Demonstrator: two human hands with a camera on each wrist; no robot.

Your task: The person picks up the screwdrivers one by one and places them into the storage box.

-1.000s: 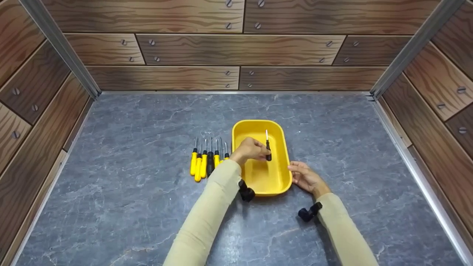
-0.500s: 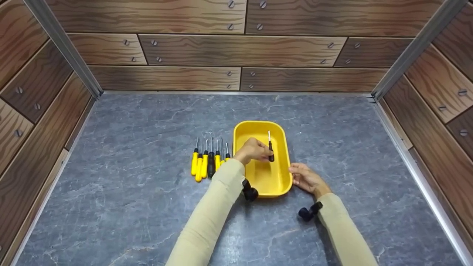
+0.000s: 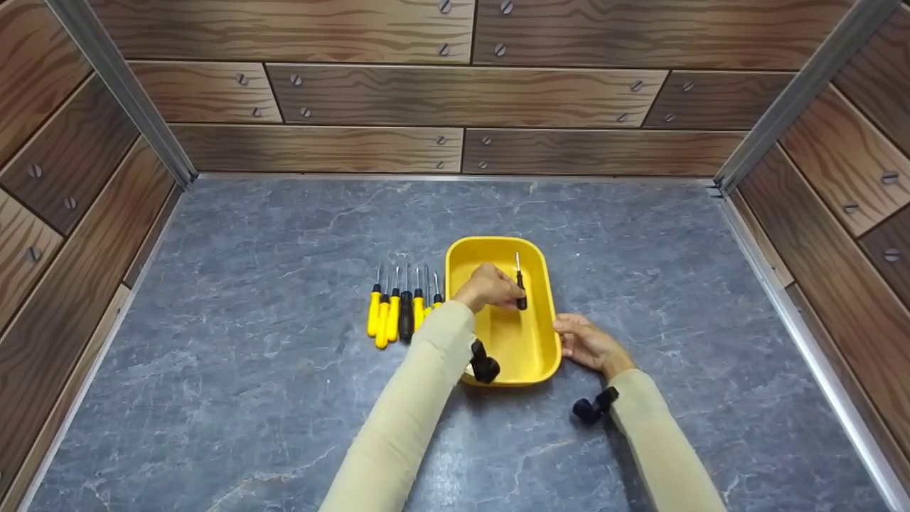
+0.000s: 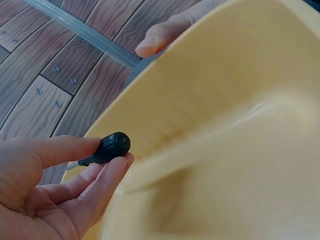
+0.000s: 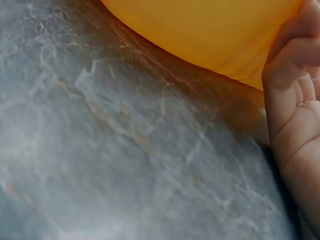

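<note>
- Worktop [image 3: 213, 355], L of ctr, well in from L edge: row of screwdrivers [image 3: 393, 320], mostly yellow handles, one black. Shafts pt to far edge, handles to near side. R end of row partly hidden by L sleeve [image 3: 405, 412].
- L hand [image 3: 490, 288]: pinches black handle of small screwdriver [image 3: 522, 293] btwn thumb & fingertips, over inside of tray. Shaft pts roughly to worktop's far edge. Can't tell if tip touches tray wall.
- Yellow tray [image 3: 508, 359]: a bit R of worktop ctr, just beside row, long sides running from far edge twd near side. L wall & near L corner partly behind arm.
- R hand [image 3: 591, 343]: well apart from L hand, on worktop's R half. Fingers loosely bent, fingertips at tray's outer R wall, nothing seen wrapped over rim; can't tell how hard they press.
- Step, as I judge it: small screwdriver is being put in tray, not let go yet; R hand prob. steadies tray.
- Next move prob. calls for: handle lowered gently, shaft clear of far wall, pinch loosened only once it's supported, R hand bracing so tray doesn't slide twd R edge.
</note>
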